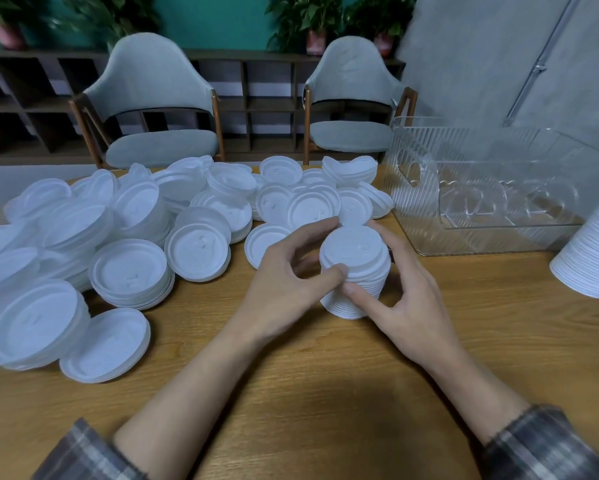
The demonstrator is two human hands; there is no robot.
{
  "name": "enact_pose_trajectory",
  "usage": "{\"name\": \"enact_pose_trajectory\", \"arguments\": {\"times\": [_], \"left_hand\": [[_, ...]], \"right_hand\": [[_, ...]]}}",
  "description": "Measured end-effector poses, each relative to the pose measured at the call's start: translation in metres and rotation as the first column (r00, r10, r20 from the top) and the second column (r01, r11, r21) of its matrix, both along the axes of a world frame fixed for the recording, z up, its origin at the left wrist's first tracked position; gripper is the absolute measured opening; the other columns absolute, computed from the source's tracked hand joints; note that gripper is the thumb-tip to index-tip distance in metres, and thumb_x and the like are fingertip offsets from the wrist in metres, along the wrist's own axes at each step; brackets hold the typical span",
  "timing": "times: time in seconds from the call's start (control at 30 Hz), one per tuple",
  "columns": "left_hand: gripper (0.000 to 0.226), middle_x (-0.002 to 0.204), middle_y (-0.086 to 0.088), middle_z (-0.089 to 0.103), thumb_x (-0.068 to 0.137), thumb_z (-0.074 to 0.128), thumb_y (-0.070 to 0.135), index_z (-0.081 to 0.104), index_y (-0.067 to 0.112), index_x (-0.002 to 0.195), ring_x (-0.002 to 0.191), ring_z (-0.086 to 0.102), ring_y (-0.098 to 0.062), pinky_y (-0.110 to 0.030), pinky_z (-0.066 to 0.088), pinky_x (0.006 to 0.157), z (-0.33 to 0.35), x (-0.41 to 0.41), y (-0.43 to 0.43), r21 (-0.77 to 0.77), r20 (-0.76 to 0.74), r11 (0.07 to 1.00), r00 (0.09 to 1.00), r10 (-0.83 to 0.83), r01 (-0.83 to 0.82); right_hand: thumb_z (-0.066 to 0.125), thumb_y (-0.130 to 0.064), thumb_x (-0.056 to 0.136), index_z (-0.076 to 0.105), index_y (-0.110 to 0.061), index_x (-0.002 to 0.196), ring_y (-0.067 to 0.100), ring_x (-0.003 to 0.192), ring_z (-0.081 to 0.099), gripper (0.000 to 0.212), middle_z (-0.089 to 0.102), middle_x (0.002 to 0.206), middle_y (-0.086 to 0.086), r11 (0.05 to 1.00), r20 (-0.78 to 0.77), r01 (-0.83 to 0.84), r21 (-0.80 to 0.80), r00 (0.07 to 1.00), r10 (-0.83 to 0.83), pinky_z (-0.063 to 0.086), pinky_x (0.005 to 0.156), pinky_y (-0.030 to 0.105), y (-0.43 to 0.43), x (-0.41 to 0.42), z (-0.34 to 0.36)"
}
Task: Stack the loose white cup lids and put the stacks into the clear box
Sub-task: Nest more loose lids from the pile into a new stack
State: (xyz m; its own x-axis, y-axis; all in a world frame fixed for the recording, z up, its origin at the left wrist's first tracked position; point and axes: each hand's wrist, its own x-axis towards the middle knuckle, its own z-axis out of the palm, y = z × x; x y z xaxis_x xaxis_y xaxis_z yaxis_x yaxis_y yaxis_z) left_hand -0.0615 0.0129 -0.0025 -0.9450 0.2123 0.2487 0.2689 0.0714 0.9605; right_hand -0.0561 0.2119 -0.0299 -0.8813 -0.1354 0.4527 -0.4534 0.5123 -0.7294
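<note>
Stack: a stack of lids (355, 268) stands upright on the table (325, 393), dead centre, with a hand on either side.
Left hand: the left hand (284, 285) wraps the stack from its left. The thumb presses on the near rim up top and the fingers curl over the far edge, so it is a real grip.
Right hand: the right hand (408, 299) comes in from the other side. Its thumb lies across the lower front of the stack and its fingers curl round the far right, holding on too.
Loose lids: the loose lids (128, 230) are heaped across the left and back of the table, some in short piles, some tilted. The nearest lie just beside the left hand.
Clear box: the clear box (429, 188), with ribbed walls, sits on the table at the right rear, near the held stack but apart from it.
Second stack: a second stack (595, 258), a tall one, leans in at the right edge and is cut off by the frame.
Sleeves: plaid sleeves (83, 455) show at the bottom corners, with bare forearms ahead of them.
Background: two grey chairs (159, 109) stand behind the table, with potted plants (308, 26) beyond.
</note>
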Motion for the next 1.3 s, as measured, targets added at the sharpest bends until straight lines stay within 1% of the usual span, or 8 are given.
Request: {"name": "enact_pose_trajectory", "arguments": {"times": [0.07, 0.17, 0.3, 0.37, 0.47, 0.9, 1.0, 1.3], "left_hand": [[0.059, 0.131, 0.016, 0.070, 0.086, 0.084, 0.008, 0.065, 0.027, 0.138, 0.126, 0.062, 0.000, -0.023, 0.050, 0.107, 0.000, 0.000, 0.002, -0.008, -0.017, 0.999, 0.999, 0.035, -0.035], [0.060, 0.125, 0.013, 0.070, 0.077, 0.093, 0.023, 0.070, 0.028, 0.132, 0.121, 0.064, -0.003, -0.023, 0.053, 0.101, 0.000, 0.001, 0.006, -0.056, -0.077, 0.988, 0.987, 0.141, -0.145], [0.058, 0.119, 0.015, 0.069, 0.073, 0.096, 0.034, 0.073, 0.030, 0.125, 0.115, 0.064, 0.001, -0.012, 0.050, 0.091, -0.002, 0.003, 0.011, -0.099, -0.157, 0.968, 0.964, 0.214, -0.231], [0.057, 0.118, 0.017, 0.068, 0.072, 0.096, 0.037, 0.072, 0.031, 0.124, 0.114, 0.063, 0.001, -0.010, 0.048, 0.089, -0.003, 0.004, 0.012, -0.112, -0.180, 0.960, 0.956, 0.233, -0.255], [0.057, 0.119, 0.019, 0.066, 0.071, 0.095, 0.042, 0.071, 0.033, 0.122, 0.118, 0.061, 0.001, -0.013, 0.050, 0.090, -0.004, 0.003, 0.012, -0.141, -0.189, 0.952, 0.952, 0.242, -0.270], [0.054, 0.115, 0.020, 0.072, 0.074, 0.095, 0.037, 0.071, 0.029, 0.122, 0.116, 0.064, 0.004, -0.009, 0.049, 0.087, -0.004, 0.006, 0.014, -0.113, -0.191, 0.952, 0.946, 0.262, -0.286], [0.053, 0.112, 0.020, 0.073, 0.073, 0.096, 0.034, 0.072, 0.027, 0.120, 0.115, 0.064, 0.005, -0.008, 0.050, 0.086, -0.004, 0.007, 0.016, -0.095, -0.189, 0.950, 0.942, 0.277, -0.299], [0.055, 0.113, 0.019, 0.072, 0.070, 0.097, 0.035, 0.072, 0.026, 0.119, 0.115, 0.063, 0.007, -0.010, 0.052, 0.088, -0.006, 0.008, 0.016, -0.085, -0.177, 0.952, 0.944, 0.278, -0.296]], "right_hand": [[0.077, -0.050, 0.084, 0.040, -0.032, 0.156, 0.003, 0.141, 0.047, 0.083, 0.051, 0.150, -0.017, 1.000, 0.005, -0.005, -0.003, 1.000, 0.005, 0.041, 0.113, 0.023, 0.000, 0.000, 0.000], [0.076, -0.051, 0.085, 0.033, -0.035, 0.159, 0.002, 0.144, 0.043, 0.088, 0.045, 0.156, -0.017, 1.000, 0.007, -0.012, -0.005, 1.000, 0.012, 0.040, 0.116, 0.027, -0.001, 0.000, 0.000], [0.072, -0.055, 0.083, 0.037, -0.033, 0.158, -0.009, 0.139, 0.042, 0.086, 0.047, 0.151, -0.021, 1.000, 0.005, -0.017, 0.007, 1.000, 0.017, 0.033, 0.106, 0.006, -0.002, 0.001, 0.000], [0.072, -0.053, 0.083, 0.040, -0.032, 0.157, -0.010, 0.136, 0.045, 0.084, 0.050, 0.148, -0.022, 1.000, 0.013, -0.021, 0.002, 1.000, 0.021, 0.033, 0.103, 0.004, -0.002, 0.002, 0.000], [0.081, -0.038, 0.084, 0.040, -0.034, 0.156, -0.009, 0.134, 0.047, 0.082, 0.052, 0.145, -0.023, 1.000, 0.024, -0.027, 0.006, 0.999, 0.027, 0.036, 0.102, 0.004, 0.000, 0.001, -0.001], [0.078, -0.039, 0.087, 0.038, -0.031, 0.157, -0.008, 0.136, 0.045, 0.082, 0.050, 0.147, -0.022, 0.999, 0.020, -0.041, 0.009, 0.999, 0.041, 0.034, 0.103, 0.005, -0.002, 0.000, -0.002], [0.080, -0.033, 0.088, 0.036, -0.031, 0.158, -0.008, 0.137, 0.045, 0.082, 0.049, 0.149, -0.022, 0.999, 0.019, -0.044, 0.003, 0.999, 0.044, 0.034, 0.104, 0.005, -0.002, 0.000, -0.002], [0.081, -0.034, 0.085, 0.043, -0.029, 0.155, -0.001, 0.139, 0.046, 0.080, 0.052, 0.148, -0.017, 0.999, 0.014, -0.034, 0.028, 0.999, 0.034, 0.036, 0.109, 0.011, 0.000, -0.001, -0.004]]}}
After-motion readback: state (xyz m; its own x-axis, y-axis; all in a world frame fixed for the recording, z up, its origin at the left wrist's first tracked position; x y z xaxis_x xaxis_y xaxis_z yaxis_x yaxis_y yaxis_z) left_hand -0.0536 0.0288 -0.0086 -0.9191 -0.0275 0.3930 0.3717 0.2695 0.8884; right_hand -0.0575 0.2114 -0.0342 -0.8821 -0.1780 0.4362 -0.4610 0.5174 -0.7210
